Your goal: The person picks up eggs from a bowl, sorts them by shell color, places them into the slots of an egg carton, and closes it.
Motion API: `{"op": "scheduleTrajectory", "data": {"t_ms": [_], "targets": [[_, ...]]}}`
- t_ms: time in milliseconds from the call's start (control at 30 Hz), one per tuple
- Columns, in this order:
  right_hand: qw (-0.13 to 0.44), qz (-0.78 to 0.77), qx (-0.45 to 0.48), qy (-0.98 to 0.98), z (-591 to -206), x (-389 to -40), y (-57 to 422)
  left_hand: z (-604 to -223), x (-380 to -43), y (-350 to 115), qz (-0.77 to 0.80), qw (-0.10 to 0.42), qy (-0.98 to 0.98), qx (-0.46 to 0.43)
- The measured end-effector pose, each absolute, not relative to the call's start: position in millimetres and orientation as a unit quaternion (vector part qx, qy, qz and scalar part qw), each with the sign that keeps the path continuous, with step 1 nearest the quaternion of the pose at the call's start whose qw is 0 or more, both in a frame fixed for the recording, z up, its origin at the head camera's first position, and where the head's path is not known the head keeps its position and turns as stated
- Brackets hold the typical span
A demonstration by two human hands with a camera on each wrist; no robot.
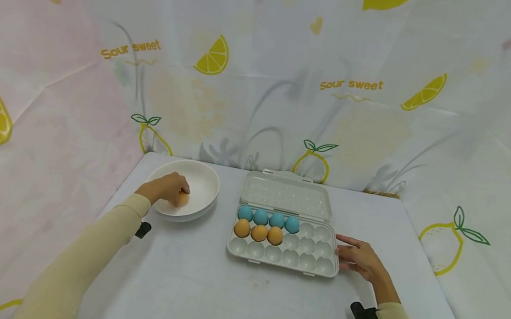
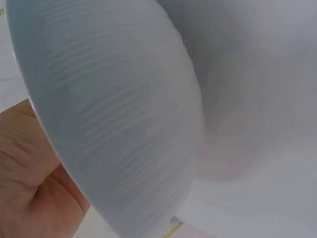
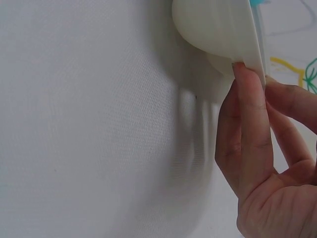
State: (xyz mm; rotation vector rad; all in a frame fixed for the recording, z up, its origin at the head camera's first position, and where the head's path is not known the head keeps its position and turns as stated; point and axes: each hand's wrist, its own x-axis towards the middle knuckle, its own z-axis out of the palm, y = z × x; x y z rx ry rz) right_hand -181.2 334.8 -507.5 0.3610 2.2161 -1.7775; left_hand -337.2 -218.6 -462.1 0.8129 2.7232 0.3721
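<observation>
Over the white bowl at the left, my left hand reaches inside and grips an orange-brown egg. Part of that egg and the fingertips are hidden in the head view, and the bowl's wall covers them in the left wrist view. A pale plastic egg carton lies with its lid folded back. Several blue eggs fill part of its back row, and three orange-brown eggs sit in the middle row. My right hand pinches the carton's right rim between its fingers.
Everything stands on a table with a white cloth. Behind and beside it hang printed cloth walls with lemon drawings. A small black device is strapped at the right wrist, another black device at the left.
</observation>
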Motion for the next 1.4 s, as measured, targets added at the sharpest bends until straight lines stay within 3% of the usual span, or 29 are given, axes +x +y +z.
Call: {"op": "scheduleTrajectory", "data": {"t_ms": [200,567,967,1400], "targets": [[0.138,-0.613,0.123,0.768,-506.3,-181.3,335.0,-464.1,-339.8,-220.2,0.152,0.117,0.938,0.29],[0.132,-0.598,0.123,0.781,-506.0,-183.3,333.4,-448.7,-335.2,-208.4,0.214,0.006,0.925,0.314],[0.123,-0.585,0.136,0.79,-506.5,-182.9,329.9,-436.9,-328.0,-184.7,0.266,-0.059,0.906,0.323],[0.126,-0.587,0.141,0.787,-505.5,-182.9,329.4,-430.4,-318.1,-141.9,0.337,-0.055,0.884,0.318]]}}
